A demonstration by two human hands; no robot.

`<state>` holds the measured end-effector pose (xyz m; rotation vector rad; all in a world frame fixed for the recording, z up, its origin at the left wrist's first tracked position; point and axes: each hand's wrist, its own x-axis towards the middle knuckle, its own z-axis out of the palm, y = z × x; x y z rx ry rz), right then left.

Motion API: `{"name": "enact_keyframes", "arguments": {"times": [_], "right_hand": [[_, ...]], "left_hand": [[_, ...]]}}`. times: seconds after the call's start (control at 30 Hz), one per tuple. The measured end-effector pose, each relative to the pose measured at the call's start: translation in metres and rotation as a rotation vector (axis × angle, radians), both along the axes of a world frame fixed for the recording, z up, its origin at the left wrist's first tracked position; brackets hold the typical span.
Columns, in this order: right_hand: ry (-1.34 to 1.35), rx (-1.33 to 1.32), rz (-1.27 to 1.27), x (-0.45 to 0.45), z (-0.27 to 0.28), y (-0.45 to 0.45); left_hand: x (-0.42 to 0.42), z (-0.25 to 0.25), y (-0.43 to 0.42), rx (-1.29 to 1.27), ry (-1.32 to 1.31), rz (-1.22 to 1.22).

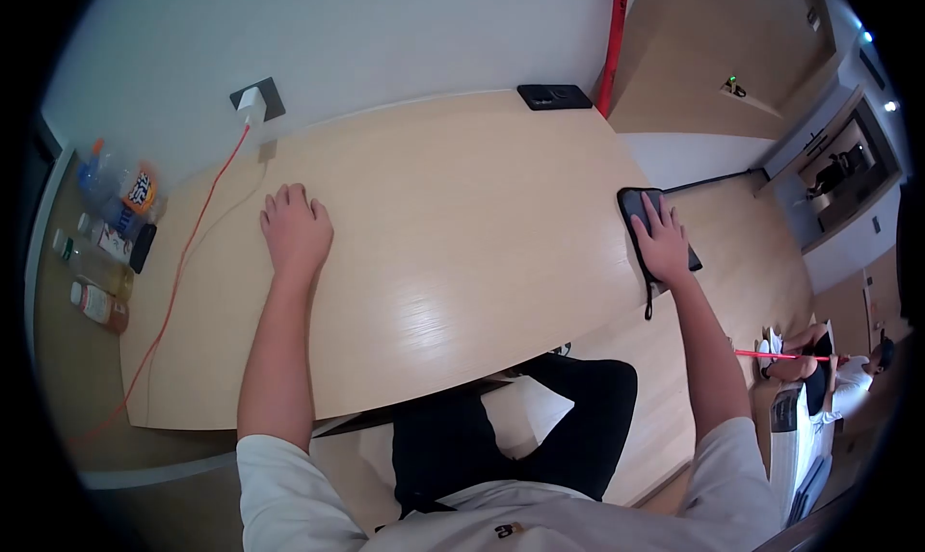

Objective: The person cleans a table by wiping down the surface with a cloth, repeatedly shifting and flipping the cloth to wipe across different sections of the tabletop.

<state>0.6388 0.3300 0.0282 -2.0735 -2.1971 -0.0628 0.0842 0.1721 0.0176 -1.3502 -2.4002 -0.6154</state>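
The right hand (663, 246) lies with fingers spread over the black case (631, 205), right of frame at the desk's (462, 196) edge, where an outward push could drop it. Left of centre, the left hand (297, 229) rests, fingers slightly parted; desk surface between them offers sliding room.

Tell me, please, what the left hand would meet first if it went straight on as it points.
The left hand would probably slide along the tabletop and first meet the pale wall, right of the wall socket, though depth is unclear.
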Motion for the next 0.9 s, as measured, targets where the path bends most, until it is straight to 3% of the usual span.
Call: {"name": "enact_keyframes", "arguments": {"times": [0.03, 0.13, 0.3, 0.4, 0.5, 0.63, 0.77, 0.87, 0.9], "right_hand": [[0.004, 0.022, -0.001, -0.011, -0.004, 0.006], [0.016, 0.042, 0.046, -0.063, -0.001, 0.013], [0.054, 0.032, 0.111, -0.116, 0.002, -0.002], [0.069, 0.041, 0.157, -0.115, 0.003, -0.003], [0.097, 0.004, 0.176, -0.112, 0.005, -0.009], [0.069, 0.023, 0.200, -0.108, 0.005, -0.015], [0.094, 0.026, 0.276, -0.098, 0.003, -0.017], [0.096, 0.058, 0.297, -0.082, -0.002, -0.022], [0.107, 0.056, 0.302, -0.077, -0.001, -0.024]], "left_hand": [[0.005, 0.008, 0.000, -0.013, -0.015, -0.024], [0.041, 0.031, -0.010, 0.282, -0.396, -0.396], [0.188, 0.173, -0.094, 0.696, -0.493, -1.197], [0.230, 0.215, -0.140, 0.608, -0.497, -1.676], [0.256, 0.235, -0.160, 0.291, -0.631, -2.015], [0.272, 0.245, -0.160, -0.055, -0.727, -2.150], [0.267, 0.248, -0.146, -0.225, -0.712, -2.046], [0.242, 0.225, -0.117, 0.055, -0.587, -1.623], [0.233, 0.201, -0.100, 0.364, -0.438, -1.489]]}}
